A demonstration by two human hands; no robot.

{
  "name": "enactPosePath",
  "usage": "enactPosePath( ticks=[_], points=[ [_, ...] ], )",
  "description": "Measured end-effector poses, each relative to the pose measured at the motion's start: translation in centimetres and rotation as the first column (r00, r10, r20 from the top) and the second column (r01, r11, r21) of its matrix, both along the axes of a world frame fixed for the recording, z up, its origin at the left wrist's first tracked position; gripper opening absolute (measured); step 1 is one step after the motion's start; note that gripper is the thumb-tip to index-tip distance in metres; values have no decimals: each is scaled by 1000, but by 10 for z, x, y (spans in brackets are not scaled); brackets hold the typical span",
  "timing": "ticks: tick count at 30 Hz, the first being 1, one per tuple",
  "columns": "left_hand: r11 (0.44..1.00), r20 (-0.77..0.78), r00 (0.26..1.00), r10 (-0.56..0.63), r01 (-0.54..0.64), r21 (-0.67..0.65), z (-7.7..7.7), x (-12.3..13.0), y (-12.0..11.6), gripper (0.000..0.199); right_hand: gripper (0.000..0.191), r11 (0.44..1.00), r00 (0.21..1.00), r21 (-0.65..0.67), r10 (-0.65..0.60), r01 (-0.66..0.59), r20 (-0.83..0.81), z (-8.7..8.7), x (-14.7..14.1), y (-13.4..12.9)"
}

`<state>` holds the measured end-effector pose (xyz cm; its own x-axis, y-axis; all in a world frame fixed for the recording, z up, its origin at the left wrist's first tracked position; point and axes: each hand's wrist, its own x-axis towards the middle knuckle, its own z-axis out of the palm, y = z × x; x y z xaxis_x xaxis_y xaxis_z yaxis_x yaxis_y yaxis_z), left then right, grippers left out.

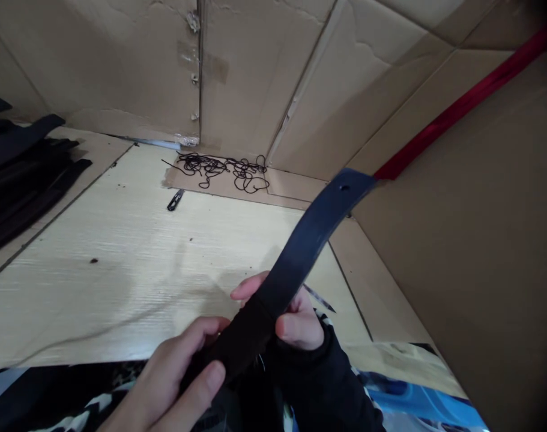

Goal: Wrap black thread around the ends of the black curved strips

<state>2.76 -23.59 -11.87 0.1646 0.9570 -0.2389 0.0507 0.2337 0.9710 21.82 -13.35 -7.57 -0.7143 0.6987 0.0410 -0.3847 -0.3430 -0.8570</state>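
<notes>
A curved dark-blue strip [302, 237] with a small hole near its far end slants up and to the right over the table. Its lower part is wrapped in a black cover [248, 336]. My left hand [178, 366] is closed around the covered lower end, thumb on top. Higher up, by the cover's edge, my right hand [302, 324] grips the strip from behind and the right, its thumb in front. A thin, pointed dark thing [320, 298] shows beside my right hand; its kind is not clear.
Several dark strips [25, 162] are piled at the left. Tangled black cord [223, 170] lies on cardboard at the back, with a small black cutter [175, 200] before it. Cardboard walls [255, 78] enclose the table [133, 240]. A red band [462, 111] runs along the right wall.
</notes>
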Motion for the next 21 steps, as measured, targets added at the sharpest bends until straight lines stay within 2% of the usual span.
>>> enactPosePath(
  ticks=[3,5,7,9,12,14,18,21],
  points=[
    [989,257,965,-43,78,-125,-7,14,9,27,43,992,993,-90,92,-85,70,-9,-3,0],
    [976,486,872,-67,159,-151,-16,22,13,27,46,984,988,-134,132,-120,84,-19,-6,-1],
    [961,650,758,-56,217,-170,-28,27,12,29,48,970,980,-170,185,-171,75,-30,-9,-1],
    [950,710,700,-68,264,-170,-37,29,10,29,49,949,964,-195,262,-249,42,-39,-10,-2],
    [936,753,653,-84,310,-165,-42,28,8,35,44,923,942,-190,333,-333,-34,-47,-10,-2],
    [931,779,622,-76,324,-168,-43,27,8,34,41,923,940,-179,337,-340,-46,-48,-11,-3],
    [935,798,602,8,279,-220,-45,27,7,15,45,935,950,-189,310,-302,17,-49,-15,-3],
    [929,791,609,56,259,-265,-42,28,8,17,42,937,952,-192,303,-291,37,-49,-17,-2]
  ],
)
